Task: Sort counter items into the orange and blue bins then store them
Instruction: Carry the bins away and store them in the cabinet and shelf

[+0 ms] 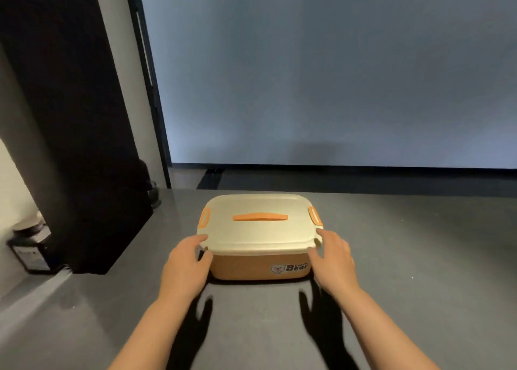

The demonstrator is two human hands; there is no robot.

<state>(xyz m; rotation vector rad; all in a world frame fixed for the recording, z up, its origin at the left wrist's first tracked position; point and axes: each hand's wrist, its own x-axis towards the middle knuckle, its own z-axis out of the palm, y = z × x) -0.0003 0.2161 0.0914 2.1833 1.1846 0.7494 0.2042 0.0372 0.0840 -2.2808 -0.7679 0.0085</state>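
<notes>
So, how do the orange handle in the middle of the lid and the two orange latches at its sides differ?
The handle is a long solid bar lying across the middle of the cream lid; the left latch and right latch are shorter loops with an open slot. The handle runs left to right, while the latches run front to back along the lid's side edges. All three are the same orange and no hand touches them.

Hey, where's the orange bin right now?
In the head view the orange bin sits lidded on the grey counter, centre frame, between the left hand and right hand.
</notes>
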